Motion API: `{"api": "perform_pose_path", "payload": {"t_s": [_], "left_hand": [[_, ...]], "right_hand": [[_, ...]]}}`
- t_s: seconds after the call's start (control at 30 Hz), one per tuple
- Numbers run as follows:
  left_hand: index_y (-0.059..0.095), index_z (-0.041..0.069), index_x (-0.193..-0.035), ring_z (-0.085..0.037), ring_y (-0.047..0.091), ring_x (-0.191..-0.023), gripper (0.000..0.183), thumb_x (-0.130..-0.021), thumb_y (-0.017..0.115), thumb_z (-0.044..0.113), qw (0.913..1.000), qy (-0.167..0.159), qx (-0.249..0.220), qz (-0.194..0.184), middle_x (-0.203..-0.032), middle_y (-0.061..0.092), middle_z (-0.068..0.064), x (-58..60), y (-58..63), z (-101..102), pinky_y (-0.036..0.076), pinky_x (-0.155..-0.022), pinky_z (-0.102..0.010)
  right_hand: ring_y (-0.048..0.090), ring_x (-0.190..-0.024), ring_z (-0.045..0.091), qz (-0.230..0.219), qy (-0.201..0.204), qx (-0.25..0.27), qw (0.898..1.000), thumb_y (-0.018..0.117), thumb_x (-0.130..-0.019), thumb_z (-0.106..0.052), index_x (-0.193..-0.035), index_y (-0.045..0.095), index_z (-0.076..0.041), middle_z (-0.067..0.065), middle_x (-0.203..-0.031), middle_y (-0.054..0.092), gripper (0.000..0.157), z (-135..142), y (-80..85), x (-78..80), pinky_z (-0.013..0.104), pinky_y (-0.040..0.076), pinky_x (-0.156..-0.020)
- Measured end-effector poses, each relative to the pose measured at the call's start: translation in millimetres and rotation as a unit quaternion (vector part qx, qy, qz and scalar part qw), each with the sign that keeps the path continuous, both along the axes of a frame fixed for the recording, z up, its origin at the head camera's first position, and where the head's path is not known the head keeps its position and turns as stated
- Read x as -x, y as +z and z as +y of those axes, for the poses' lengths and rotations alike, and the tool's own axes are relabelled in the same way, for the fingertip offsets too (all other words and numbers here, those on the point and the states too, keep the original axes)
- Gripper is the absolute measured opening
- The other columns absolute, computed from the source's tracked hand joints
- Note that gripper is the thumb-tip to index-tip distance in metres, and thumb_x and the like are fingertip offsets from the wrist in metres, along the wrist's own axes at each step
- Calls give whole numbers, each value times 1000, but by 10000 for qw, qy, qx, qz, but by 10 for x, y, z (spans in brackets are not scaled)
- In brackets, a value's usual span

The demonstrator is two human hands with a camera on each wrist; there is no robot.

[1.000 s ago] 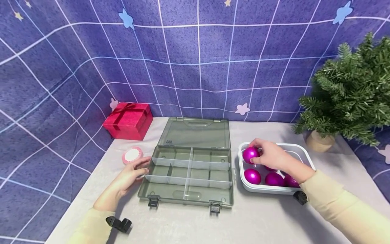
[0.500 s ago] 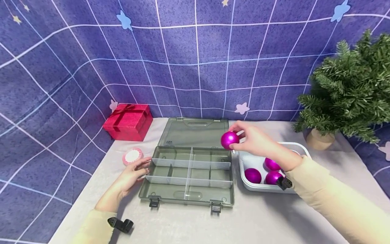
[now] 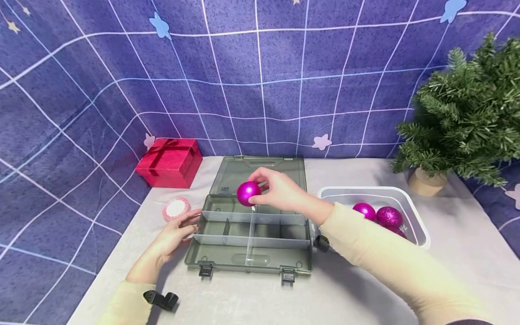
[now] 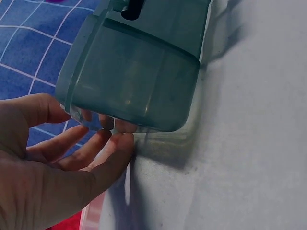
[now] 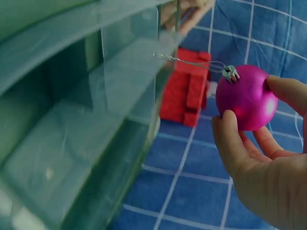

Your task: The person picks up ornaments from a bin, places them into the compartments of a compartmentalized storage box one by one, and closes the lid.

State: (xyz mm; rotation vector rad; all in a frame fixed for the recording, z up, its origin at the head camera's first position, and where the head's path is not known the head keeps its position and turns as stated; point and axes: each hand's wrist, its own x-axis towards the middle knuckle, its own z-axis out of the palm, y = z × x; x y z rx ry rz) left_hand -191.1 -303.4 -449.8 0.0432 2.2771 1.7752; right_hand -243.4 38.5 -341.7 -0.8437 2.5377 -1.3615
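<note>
In the head view, a shiny magenta Christmas bauble [image 3: 248, 193] hangs in the fingertips of my right hand [image 3: 280, 189], above the back row of the divided box [image 3: 219, 265]. Thumb and fingers pinch the bauble from its sides in the right wrist view, and its silver cap [image 5: 230, 73] with a wire loop points toward the box. The box is see-through grey-green plastic, with its lid [image 3: 264, 169] folded back. My left hand [image 3: 174, 237] rests its fingertips against the box's left side wall, also visible in the left wrist view, with the fingers loosely bent.
A white tub [image 3: 420, 225] to the right holds several magenta baubles [image 3: 389, 217], partly hidden by my right sleeve. Behind it stands a small artificial fir tree [image 3: 463, 122]. A red gift box [image 3: 172, 162] and a pink-and-white round item [image 3: 176, 208] lie at the left.
My right hand has lifted a bauble out of the white tub and carried it left over the divided box. My left hand has stayed at the box's left side.
</note>
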Motion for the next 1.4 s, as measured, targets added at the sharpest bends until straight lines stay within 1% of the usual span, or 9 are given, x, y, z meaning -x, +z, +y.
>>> {"api": "perform_pose_path", "payload": {"t_s": [0.13, 0.43, 0.53, 0.67, 0.9, 1.03, 1.17, 1.3, 1.4], "left_hand": [[32, -6, -155, -20, 52, -122, 61, -98, 52, 0, 10000, 41, 1, -42, -156, 35, -31, -5, 5, 0, 46, -89, -38], [31, -6, -155, -35, 45, -132, 61, -98, 53, 1, 10000, 9, 27, -29, -156, 34, -31, -7, 19, 1, 46, -90, -39], [31, -7, -155, -37, 44, -133, 62, -98, 52, 0, 10000, 25, 46, -33, -156, 34, -32, -20, 23, -12, 46, -89, -39], [30, -7, -155, -37, 43, -134, 62, -97, 52, -1, 10000, 62, -7, -67, -156, 34, -32, -38, 20, -18, 46, -91, -42], [30, -7, -156, -41, 41, -137, 62, -98, 51, -1, 9999, 0, -102, -55, -156, 34, -32, -2, 15, 8, 43, -100, -51], [30, -6, -156, -43, 38, -138, 61, -98, 51, 0, 9999, -83, -112, 9, -157, 33, -32, 42, 25, 39, 41, -101, -53], [30, -7, -155, -44, 38, -138, 62, -98, 51, 0, 9999, -106, -119, 19, -157, 33, -32, 42, 31, 46, 41, -101, -54], [30, -8, -155, -43, 39, -138, 61, -98, 51, -1, 9999, -75, -140, 27, -156, 33, -33, 10, 22, 28, 43, -99, -51], [30, -8, -155, -42, 39, -138, 62, -98, 51, -2, 9999, -32, -132, 37, -156, 33, -34, -16, 11, 11, 44, -98, -50]], "right_hand": [[69, -103, 26, -103, 33, 44, 9999, 84, -83, -11, -120, 63, -9, 9, -118, 69, 43, -240, -103, 52, 36, 53, -91], [67, -105, 23, -358, -178, -58, 9992, 84, -82, -12, -122, 64, -9, 9, -118, 70, 44, -571, -294, 194, 39, 48, -94], [67, -102, 21, -429, -229, -111, 9988, 82, -84, -10, -119, 66, -8, 9, -115, 71, 39, -704, -373, 239, 37, 48, -94], [66, -99, 20, -451, -278, -380, 9979, 78, -86, -5, -117, 67, -5, 9, -110, 71, 32, -854, -478, 270, 34, 49, -93], [63, -109, 26, -617, -125, -873, 9942, 74, -91, -9, -132, 64, -8, 11, -118, 69, 42, -918, -588, 295, 39, 48, -96], [64, -110, 26, -718, -180, -870, 9935, 73, -92, -9, -132, 64, -9, 9, -118, 70, 41, -856, -571, 309, 39, 48, -97], [65, -106, 23, -741, -120, -703, 9947, 72, -93, -9, -128, 66, -7, 7, -114, 71, 36, -790, -512, 303, 36, 50, -92], [66, -98, 18, -555, 59, -478, 9973, 72, -93, -8, -121, 69, -5, 5, -106, 72, 28, -706, -396, 259, 31, 50, -87], [67, -95, 16, -342, 247, -335, 9985, 70, -92, -6, -116, 70, -5, 3, -101, 72, 24, -588, -261, 191, 28, 51, -84]]}}
